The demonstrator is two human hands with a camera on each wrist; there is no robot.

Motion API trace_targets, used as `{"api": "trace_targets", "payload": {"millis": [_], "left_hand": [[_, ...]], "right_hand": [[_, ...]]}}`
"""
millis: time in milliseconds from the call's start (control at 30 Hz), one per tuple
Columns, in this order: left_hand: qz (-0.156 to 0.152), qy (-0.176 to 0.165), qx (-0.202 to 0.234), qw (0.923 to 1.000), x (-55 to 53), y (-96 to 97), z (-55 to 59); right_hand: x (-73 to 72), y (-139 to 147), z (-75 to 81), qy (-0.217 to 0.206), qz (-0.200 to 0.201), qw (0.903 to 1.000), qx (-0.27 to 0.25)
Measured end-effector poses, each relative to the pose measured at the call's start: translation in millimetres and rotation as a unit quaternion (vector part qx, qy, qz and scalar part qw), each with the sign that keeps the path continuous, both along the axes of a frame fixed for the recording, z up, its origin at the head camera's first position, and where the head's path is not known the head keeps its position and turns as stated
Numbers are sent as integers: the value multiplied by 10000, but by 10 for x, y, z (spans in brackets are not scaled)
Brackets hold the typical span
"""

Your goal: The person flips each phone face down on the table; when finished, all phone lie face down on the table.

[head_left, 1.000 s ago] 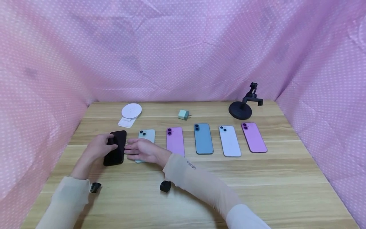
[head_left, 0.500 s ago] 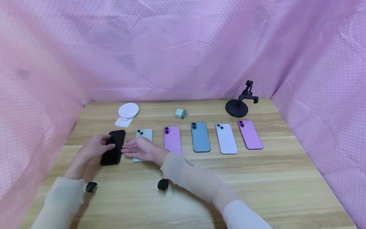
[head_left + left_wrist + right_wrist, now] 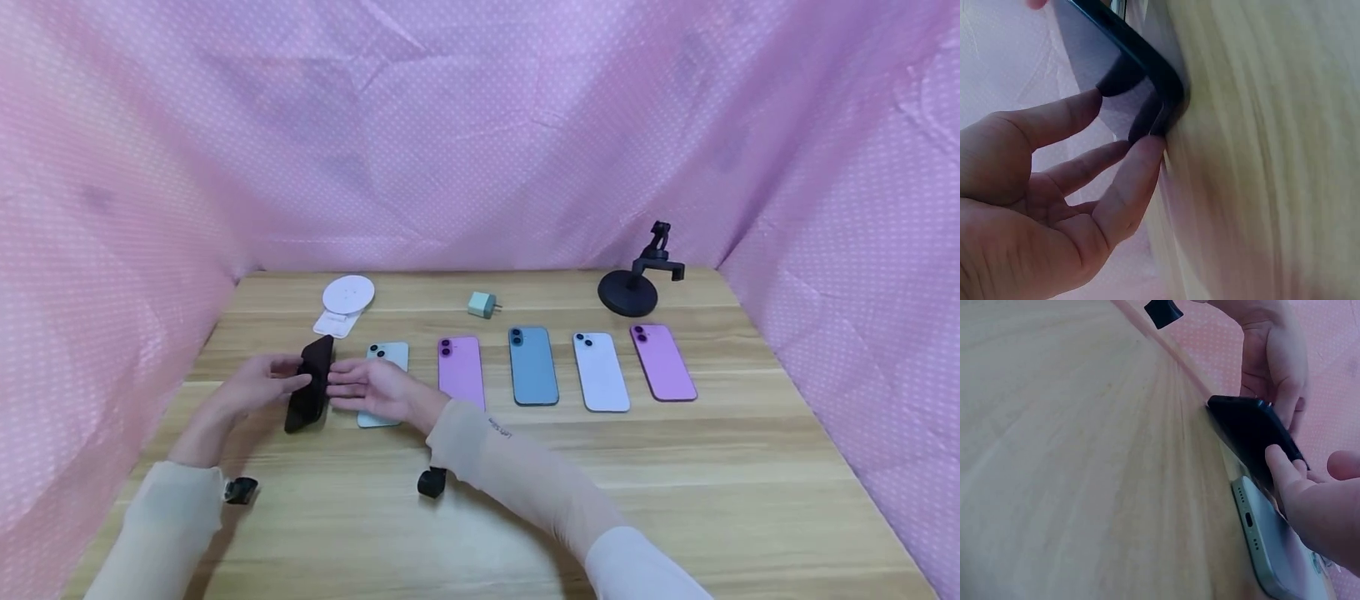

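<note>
A black phone (image 3: 311, 383) stands tilted on the wooden table at the left end of a row of phones, its right long edge raised. On its left, my left hand (image 3: 255, 387) touches it with thumb and fingertips. The left wrist view shows that hand (image 3: 1054, 206) meeting the phone's glossy face (image 3: 1094, 53), where the fingers are mirrored. From the other side my right hand (image 3: 378, 389) reaches with extended fingers against the phone. In the right wrist view, a fingertip of the right hand (image 3: 1325, 509) lies on the dark surface. A pale green phone (image 3: 388, 353) is partly hidden beneath this hand.
Rightward lie a pink phone (image 3: 461, 371), a blue phone (image 3: 534, 367), a white phone (image 3: 602, 372) and another pink phone (image 3: 663, 362). Behind are a white round charger pad (image 3: 348, 294), a green plug adapter (image 3: 482, 304) and a black stand (image 3: 627, 293). Pink dotted cloth surrounds the table.
The black phone lay flat and has now tipped up, its right edge off the table. Both hands stay close to it, having shifted only slightly. The head view swayed a little.
</note>
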State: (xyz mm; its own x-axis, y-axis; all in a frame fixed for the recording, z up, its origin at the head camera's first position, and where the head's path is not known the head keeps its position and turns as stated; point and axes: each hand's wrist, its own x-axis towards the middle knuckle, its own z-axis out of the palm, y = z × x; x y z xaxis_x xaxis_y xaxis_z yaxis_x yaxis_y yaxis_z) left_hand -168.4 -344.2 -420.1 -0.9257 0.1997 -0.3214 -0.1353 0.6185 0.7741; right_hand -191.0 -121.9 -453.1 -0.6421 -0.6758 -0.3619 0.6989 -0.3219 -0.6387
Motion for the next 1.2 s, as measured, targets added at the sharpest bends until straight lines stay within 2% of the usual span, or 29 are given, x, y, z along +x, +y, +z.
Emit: {"api": "trace_targets", "payload": {"millis": [133,267,433,700,933,1200], "left_hand": [[-62,-335,715,9969,-21,45,-6],[-78,-608,1313,9894,-36,72,-28],[81,-765,1649,9833,-49,57,-66],[86,-750,1977,9774,-9,-24,-104],[-59,-604,1874,9804,17,-72,-91],[80,-616,1868,9804,17,-85,-58]], "right_hand": [[-1,-22,-8,34,173,9998,-119],[0,-30,-11,115,289,9993,-203],[12,-41,9,252,339,9990,-136],[39,-71,25,356,433,9984,4],[58,-91,54,436,484,9977,202],[62,-83,70,429,523,9969,396]]}}
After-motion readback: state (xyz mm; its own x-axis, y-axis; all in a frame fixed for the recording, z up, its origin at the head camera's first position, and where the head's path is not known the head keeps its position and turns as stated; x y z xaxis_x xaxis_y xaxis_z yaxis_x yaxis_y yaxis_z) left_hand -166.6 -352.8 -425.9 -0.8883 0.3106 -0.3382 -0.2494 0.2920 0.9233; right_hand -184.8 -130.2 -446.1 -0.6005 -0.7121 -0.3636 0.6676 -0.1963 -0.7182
